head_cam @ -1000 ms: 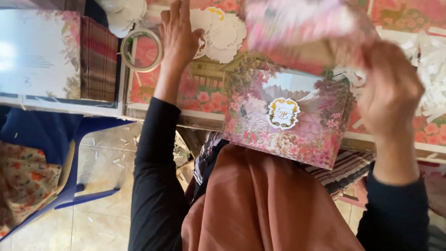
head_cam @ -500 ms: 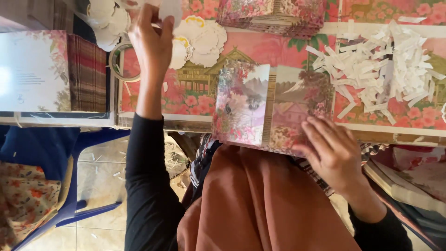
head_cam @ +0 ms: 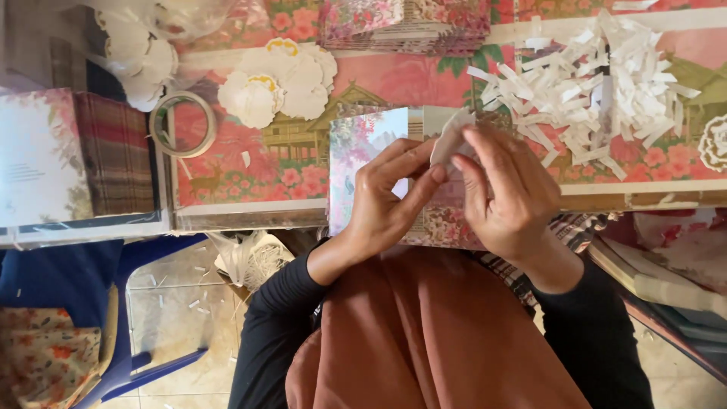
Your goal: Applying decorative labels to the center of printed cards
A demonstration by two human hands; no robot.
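Two hands (head_cam: 390,201), one tape ring (head_cam: 182,123), one paper-strip heap (head_cam: 598,83) (strips uncountable)

Long black sleeves reach the wrists of the bare left hand (head_cam: 390,201) and right hand (head_cam: 509,198); a rust-brown garment covers the lap.

Both hands meet at centre, forearms in black sleeves angled inward. Left hand (head_cam: 386,201) fingers (head_cam: 415,157) curled, tips pinched together. Right hand (head_cam: 506,195) fingers bent, pinching beside the left's.
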